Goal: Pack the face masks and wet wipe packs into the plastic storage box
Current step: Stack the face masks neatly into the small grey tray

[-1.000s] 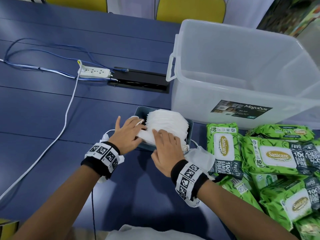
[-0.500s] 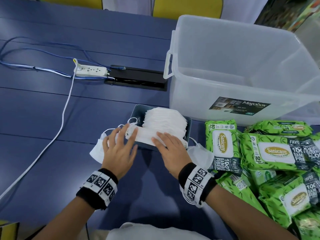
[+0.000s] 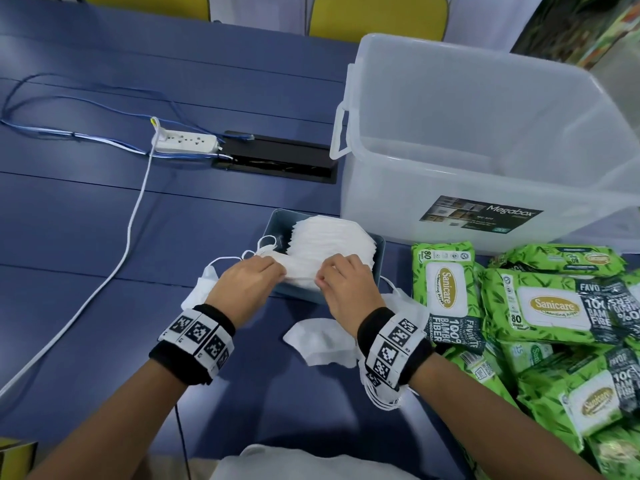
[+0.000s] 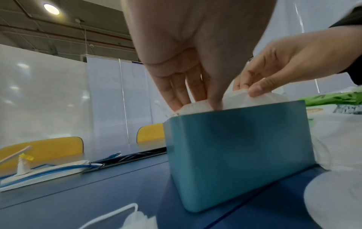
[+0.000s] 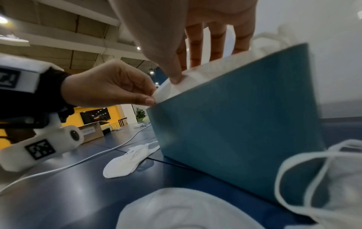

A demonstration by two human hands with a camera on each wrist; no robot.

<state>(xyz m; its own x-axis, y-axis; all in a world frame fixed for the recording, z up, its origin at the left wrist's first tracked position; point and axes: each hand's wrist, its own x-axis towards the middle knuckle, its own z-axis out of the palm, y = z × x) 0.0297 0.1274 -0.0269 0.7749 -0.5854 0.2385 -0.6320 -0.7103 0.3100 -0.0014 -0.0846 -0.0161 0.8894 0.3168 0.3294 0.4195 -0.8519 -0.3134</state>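
Observation:
A stack of white face masks [image 3: 332, 237] stands upright in a small teal tray [image 3: 277, 220] in front of the clear plastic storage box [image 3: 485, 140]. At the near end of the stack my left hand [image 3: 273, 268] pinches the left side of the front masks [image 4: 197, 105]. On their right side my right hand [image 3: 325, 277] pinches them with its thumb in front [image 5: 175, 78]. Several green wet wipe packs [image 3: 540, 306] lie heaped at the right. The box's inside looks bare.
Loose masks lie on the blue table: one left of the tray [image 3: 199, 289], one between my wrists [image 3: 322, 341], one under my right wrist [image 3: 403, 303]. A white power strip [image 3: 187, 142], its cables and a black floor-box hatch [image 3: 277, 161] sit at the back left.
My left hand left the loose mask at the left and came onto the stack's front. Both hands' fingers have curled onto the front masks. A loose mask now lies between my wrists.

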